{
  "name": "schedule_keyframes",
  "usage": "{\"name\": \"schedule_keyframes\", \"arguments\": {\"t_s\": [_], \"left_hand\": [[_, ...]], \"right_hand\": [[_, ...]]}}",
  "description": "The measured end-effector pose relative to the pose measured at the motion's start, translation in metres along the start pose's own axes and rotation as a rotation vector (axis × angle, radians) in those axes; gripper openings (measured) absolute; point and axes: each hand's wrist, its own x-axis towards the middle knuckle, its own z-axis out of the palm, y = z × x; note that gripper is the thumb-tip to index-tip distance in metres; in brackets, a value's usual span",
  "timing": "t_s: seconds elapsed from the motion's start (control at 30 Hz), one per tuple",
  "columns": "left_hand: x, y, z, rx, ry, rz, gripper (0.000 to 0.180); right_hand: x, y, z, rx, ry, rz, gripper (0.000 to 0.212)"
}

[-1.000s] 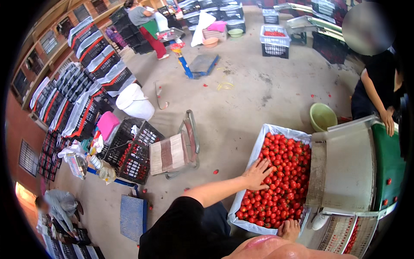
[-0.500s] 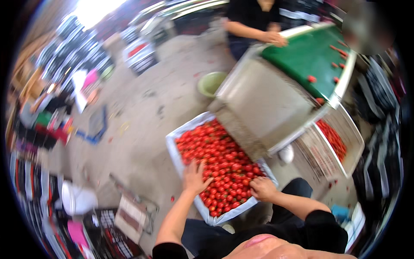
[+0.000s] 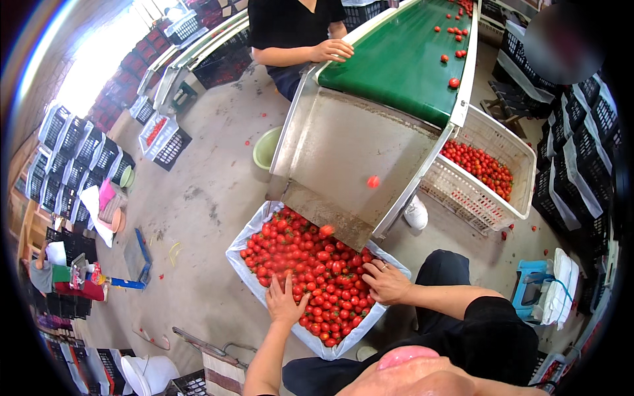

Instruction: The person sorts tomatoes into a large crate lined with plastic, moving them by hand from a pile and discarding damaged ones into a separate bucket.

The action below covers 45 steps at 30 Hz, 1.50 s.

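Observation:
Small red tomatoes (image 3: 333, 284) fill a crate with a pale liner (image 3: 254, 267), in front of my legs. My left hand (image 3: 285, 305) rests on the tomatoes near the left side, fingers spread, holding nothing visible. At the right side my right hand (image 3: 388, 282) lies over the liner's edge, its slightly bent fingers apart on the tomatoes. A metal chute (image 3: 370, 148) slopes down to the crate's far edge. One loose tomato (image 3: 374, 181) is on the chute, and a blurred one is at its lower lip. Above the chute, a green conveyor belt (image 3: 396, 66) carries several tomatoes.
A co-worker's hand (image 3: 332, 50) rests on the conveyor's left edge. Right of the chute stands a white crate (image 3: 456, 204) with tomatoes. A green bucket (image 3: 266, 148) is left of the chute. Black crates (image 3: 69, 158) are stacked far left, others (image 3: 581, 152) at right.
The view has turned, so the conveyor and crate appear further left. Both hands stay on the tomatoes, the right fingers less curled. Tomatoes now show on the chute and at its lip.

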Motion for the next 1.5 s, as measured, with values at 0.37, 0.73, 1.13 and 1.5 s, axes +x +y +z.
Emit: {"name": "schedule_keyframes", "arguments": {"t_s": [0.37, 0.73, 1.13, 1.5], "left_hand": [[0.004, 0.003, -0.002, 0.024, -0.016, -0.012, 0.086], [0.005, 0.000, 0.010, 0.026, 0.058, -0.050, 0.077], [0.002, -0.004, 0.009, -0.120, 0.166, -0.038, 0.058], [0.000, -0.010, 0.019, -0.177, 0.265, -0.033, 0.031]], "right_hand": [[0.001, 0.003, -0.001, 0.002, 0.003, 0.007, 0.027], [0.000, 0.004, 0.002, 0.014, -0.036, 0.006, 0.026], [-0.001, 0.004, 0.004, 0.034, -0.013, 0.000, 0.028], [0.002, 0.011, 0.017, 0.070, 0.021, -0.059, 0.017]]}}
